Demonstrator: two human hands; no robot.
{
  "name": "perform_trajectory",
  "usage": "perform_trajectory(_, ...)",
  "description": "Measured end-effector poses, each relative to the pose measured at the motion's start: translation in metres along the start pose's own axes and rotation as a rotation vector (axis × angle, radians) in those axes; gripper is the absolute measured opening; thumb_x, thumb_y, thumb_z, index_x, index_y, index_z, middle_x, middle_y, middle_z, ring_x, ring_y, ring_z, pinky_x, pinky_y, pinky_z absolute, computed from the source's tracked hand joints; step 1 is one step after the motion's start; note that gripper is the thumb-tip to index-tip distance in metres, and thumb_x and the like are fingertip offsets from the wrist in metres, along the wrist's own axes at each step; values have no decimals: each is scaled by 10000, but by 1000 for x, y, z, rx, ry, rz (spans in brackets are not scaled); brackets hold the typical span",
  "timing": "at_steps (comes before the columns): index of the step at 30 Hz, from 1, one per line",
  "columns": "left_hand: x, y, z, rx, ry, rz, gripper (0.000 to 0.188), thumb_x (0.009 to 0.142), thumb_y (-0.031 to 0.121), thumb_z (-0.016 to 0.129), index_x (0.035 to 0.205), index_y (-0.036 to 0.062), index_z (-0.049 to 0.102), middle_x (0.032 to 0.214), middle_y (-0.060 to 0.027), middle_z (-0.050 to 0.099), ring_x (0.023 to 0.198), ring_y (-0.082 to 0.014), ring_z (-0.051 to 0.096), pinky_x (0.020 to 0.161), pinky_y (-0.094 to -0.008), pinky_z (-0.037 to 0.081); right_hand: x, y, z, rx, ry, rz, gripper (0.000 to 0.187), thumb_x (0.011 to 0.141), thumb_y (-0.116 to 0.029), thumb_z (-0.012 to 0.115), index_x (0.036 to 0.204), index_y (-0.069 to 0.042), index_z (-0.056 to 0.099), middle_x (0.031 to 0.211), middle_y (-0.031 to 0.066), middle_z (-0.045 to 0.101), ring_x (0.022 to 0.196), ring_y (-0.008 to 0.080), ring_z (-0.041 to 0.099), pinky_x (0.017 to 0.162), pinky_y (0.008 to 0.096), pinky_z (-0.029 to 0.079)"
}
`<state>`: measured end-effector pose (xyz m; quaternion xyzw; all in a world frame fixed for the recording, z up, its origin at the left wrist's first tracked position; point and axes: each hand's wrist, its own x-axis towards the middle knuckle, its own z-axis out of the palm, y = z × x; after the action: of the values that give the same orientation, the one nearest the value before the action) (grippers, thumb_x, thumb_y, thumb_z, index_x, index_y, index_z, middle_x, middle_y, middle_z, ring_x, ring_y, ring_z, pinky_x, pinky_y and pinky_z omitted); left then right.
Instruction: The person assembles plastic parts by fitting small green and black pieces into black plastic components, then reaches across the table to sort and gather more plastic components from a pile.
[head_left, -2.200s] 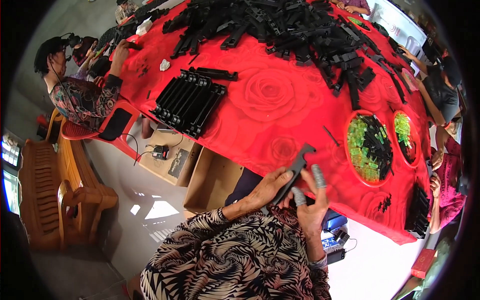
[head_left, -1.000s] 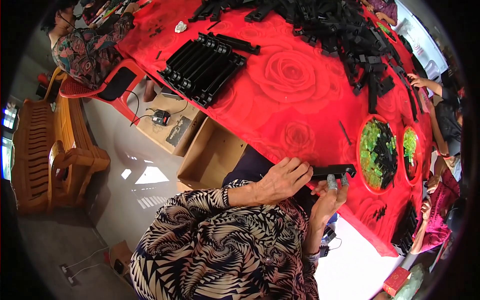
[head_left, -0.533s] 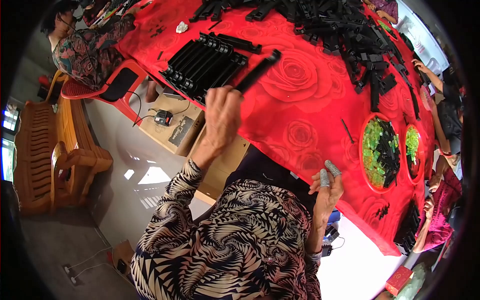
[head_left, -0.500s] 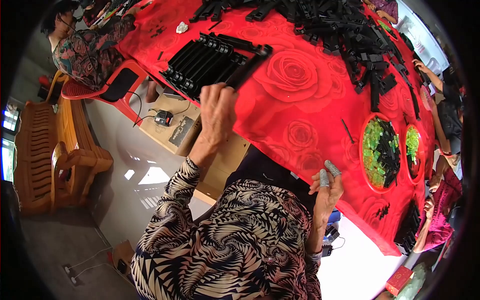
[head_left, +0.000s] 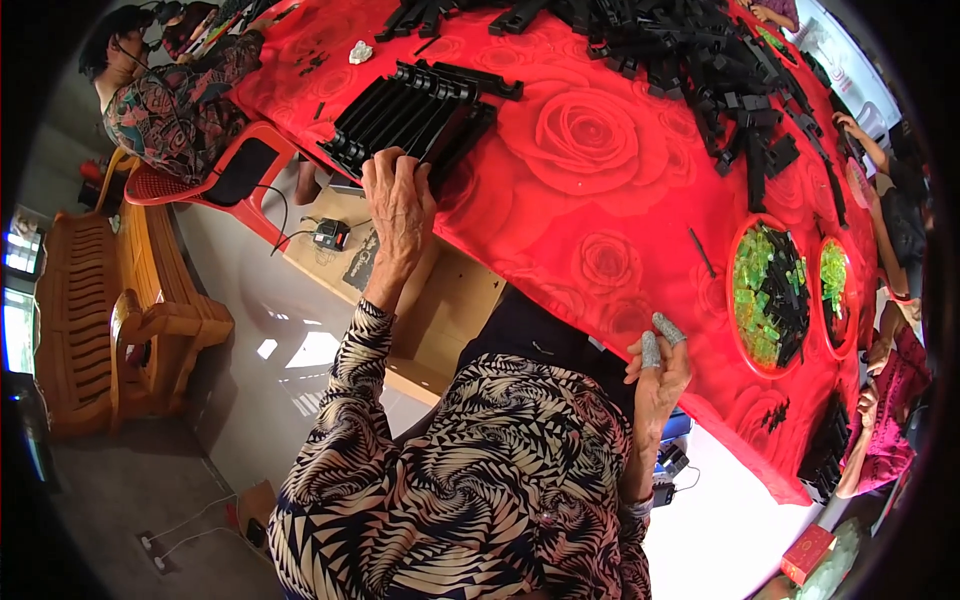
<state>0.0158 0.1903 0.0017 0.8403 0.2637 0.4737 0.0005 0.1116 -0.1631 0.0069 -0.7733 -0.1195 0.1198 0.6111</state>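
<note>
While the left grip [head_left: 400, 208] curls at the near ends of a row of black parts [head_left: 405, 118] on the red-clothed tabletop [head_left: 540, 235], clenched or loose I cannot tell, right grip [head_left: 661, 375] empty, released, beside the near edge, black heap [head_left: 680, 70] farther back.

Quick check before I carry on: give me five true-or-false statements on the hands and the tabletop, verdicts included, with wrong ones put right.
1. The left hand is at the near end of the row of black plastic bars. True.
2. The right hand is gripping a black bar. False: no bar shows in it; grey coverings sit on two of its fingers.
3. The red tablecloth has a rose pattern. True.
4. The larger red tray holds only green pieces. False: it holds black pieces too.
5. A crumpled white wad lies beyond the row of bars. True.
</note>
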Motion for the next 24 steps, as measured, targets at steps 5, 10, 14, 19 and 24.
perform_trajectory(5,1,-1,4,36,6,21,123,784,49,658,865,25,568,1002,-127,525,894,-307,480,788,-409,399,-1,-2,1,-5,1,19,261,940,-3,514,1199,23,528,755,53,608,517,47,487,416,177,388)
perform_trajectory(10,0,-1,4,73,6,25,125,774,57,667,854,30,575,995,-121,525,890,-301,477,796,-406,393,-2,1,0,-11,0,30,267,944,-6,511,1209,24,526,763,45,610,527,43,486,418,175,388)
perform_trajectory(14,0,-3,3,66,21,13,129,771,67,676,845,33,576,988,-126,526,895,-303,479,803,-410,394,-2,0,0,-20,-2,29,264,944,-4,510,1206,19,529,767,42,609,525,42,483,419,175,388)
perform_trajectory(19,2,-6,1,79,17,-3,135,771,71,682,842,34,573,983,-131,527,897,-309,481,805,-416,395,-2,0,1,-27,-6,27,260,942,-3,511,1200,13,536,766,41,607,524,43,481,419,174,387)
perform_trajectory(24,2,-9,2,84,19,2,145,775,75,684,859,38,572,982,-124,529,895,-307,483,804,-415,394,0,4,1,-19,-4,1,259,931,2,531,1189,9,541,765,47,618,520,44,488,414,173,389)
